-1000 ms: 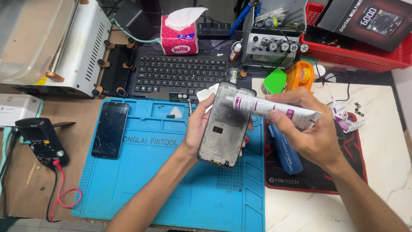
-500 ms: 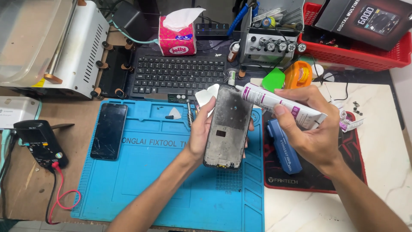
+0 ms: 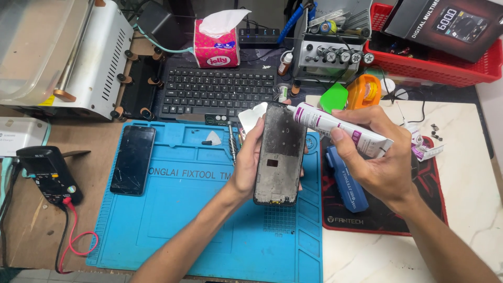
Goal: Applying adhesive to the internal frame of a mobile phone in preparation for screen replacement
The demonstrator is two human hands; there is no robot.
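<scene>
left hand (image 3: 250, 167) is wrapped round the left edge of a phone frame (image 3: 280, 154), thumb on the near side and fingers curled behind, holding it upright-ish above the blue mat (image 3: 199, 220) with the inside facing up. right hand (image 3: 377, 157) is closed around a white tube (image 3: 335, 126) with purple bands, nozzle pointing left and sitting right at the frame's top right corner. can't tell if it's actually touching the rim or just above it.

the frame looks like a thin, stiff shell, light, and probably easy to flex or scratch, so pinching it by the long edges like this seems the sane way, keeping skin off the rim. the tube is soft and squeezable, so i'd guess a grip near the middle gives the best control, and it likely oozes more than you want if you press hard.

other stuff around: a cracked black phone (image 3: 132, 160) lying flat on the mat's left side, well apart from the hands, a multimeter (image 3: 47, 175) with red lead further left, a keyboard (image 3: 217, 91) behind the mat, a pink tissue box (image 3: 216, 44), a blue tool (image 3: 346, 178) on the black and red pad (image 3: 377, 215) under the right hand, and a red basket (image 3: 435, 63) up top right.
</scene>
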